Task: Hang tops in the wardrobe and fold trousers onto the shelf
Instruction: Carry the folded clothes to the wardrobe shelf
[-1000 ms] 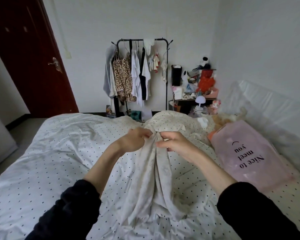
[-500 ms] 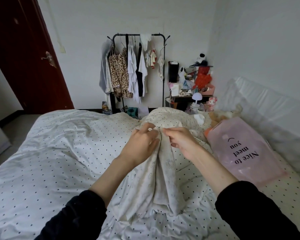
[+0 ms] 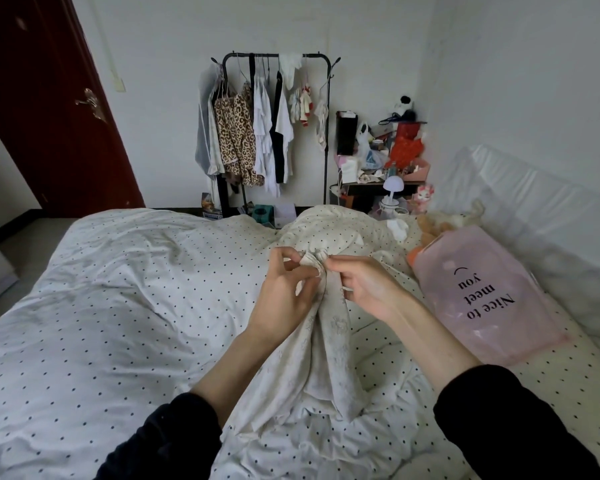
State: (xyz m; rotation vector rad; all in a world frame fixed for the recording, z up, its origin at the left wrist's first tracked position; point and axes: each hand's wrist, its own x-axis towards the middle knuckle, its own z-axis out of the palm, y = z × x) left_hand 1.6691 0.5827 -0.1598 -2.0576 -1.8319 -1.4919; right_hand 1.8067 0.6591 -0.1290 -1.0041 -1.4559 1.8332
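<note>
We saw the bed with its dotted white cover under and all round both grips. Past the grips, against the far wall, stood the black clothes rack with tops hanging on it, leopard-print one included. Right of the rack sat a cluttered counter. Just right of the right grip lay a pink bag on the bed, lettering "Nice to meet you".

The pale garment hung from the grips down toward us, lower part bunched on the bed between the forearms. Top or trousers, we could not tell.

Left hand was raised over the bed, fingers curled, fingertips pinching the gathered top edge of the garment. Right hand was just beside it, nearly touching, thumb and forefinger pinching the same edge. Both grips were grasping the garment. Black sleeves were pushed up on the forearms.
</note>
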